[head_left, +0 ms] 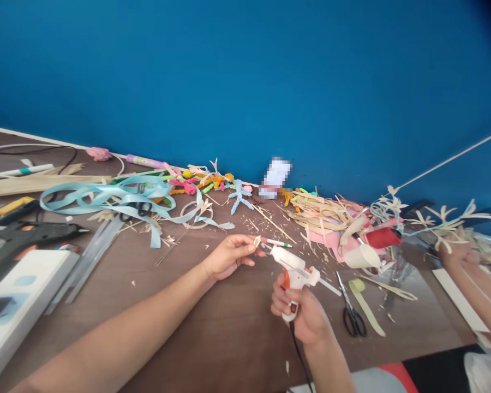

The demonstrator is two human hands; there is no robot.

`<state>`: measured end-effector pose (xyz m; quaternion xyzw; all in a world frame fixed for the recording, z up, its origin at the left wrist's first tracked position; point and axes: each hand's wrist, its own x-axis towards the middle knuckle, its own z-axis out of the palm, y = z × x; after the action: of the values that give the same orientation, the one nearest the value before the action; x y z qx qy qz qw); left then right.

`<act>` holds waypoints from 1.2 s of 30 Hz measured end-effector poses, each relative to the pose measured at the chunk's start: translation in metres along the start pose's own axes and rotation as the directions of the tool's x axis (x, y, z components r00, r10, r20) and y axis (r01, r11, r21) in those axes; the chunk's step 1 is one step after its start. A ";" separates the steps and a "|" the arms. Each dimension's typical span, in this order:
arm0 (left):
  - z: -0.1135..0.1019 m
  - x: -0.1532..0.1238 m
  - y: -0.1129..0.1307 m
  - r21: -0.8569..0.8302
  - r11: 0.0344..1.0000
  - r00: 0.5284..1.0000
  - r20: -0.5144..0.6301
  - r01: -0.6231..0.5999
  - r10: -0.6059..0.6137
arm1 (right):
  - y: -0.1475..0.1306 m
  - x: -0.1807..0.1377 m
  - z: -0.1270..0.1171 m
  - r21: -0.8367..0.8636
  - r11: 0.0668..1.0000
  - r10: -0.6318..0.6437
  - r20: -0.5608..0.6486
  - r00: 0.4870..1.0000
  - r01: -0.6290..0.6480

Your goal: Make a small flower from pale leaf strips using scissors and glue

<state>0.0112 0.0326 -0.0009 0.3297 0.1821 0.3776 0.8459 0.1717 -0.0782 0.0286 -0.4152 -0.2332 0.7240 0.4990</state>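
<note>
My right hand (300, 311) is wrapped round the handle of a white hot glue gun (293, 266) with an orange trigger. A clear glue stick (330, 287) pokes out of its back, and a black cord hangs below. My left hand (232, 256) pinches a small pale strip piece (257, 241) between thumb and fingers, close to the gun's nozzle. Whether nozzle and piece touch, I cannot tell. Just behind them lies a thin pen-like stick (276, 242). To the right of the gun are black-handled scissors (354, 319) and a pale green strip (367, 308).
Light blue ribbon (106, 195), loose glue sticks (92, 256), a dark glue gun (28, 237) and a white power strip (28, 295) lie at left. Pale strips (323, 213) and a paper cup (362, 256) sit at right. Another person's hands (460, 256) work at far right. A blue wall (245, 82) stands behind.
</note>
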 end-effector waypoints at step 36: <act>-0.001 0.005 -0.002 0.045 0.991 0.975 -0.190 0.122 -0.112 | 0.009 0.012 0.009 -0.463 0.822 -0.423 -0.109 0.899 0.331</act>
<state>0.0149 0.0361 -0.0035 0.3052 0.2903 0.3512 0.8362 0.1577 -0.0703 0.0219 -0.5338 -0.4126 0.4929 0.5494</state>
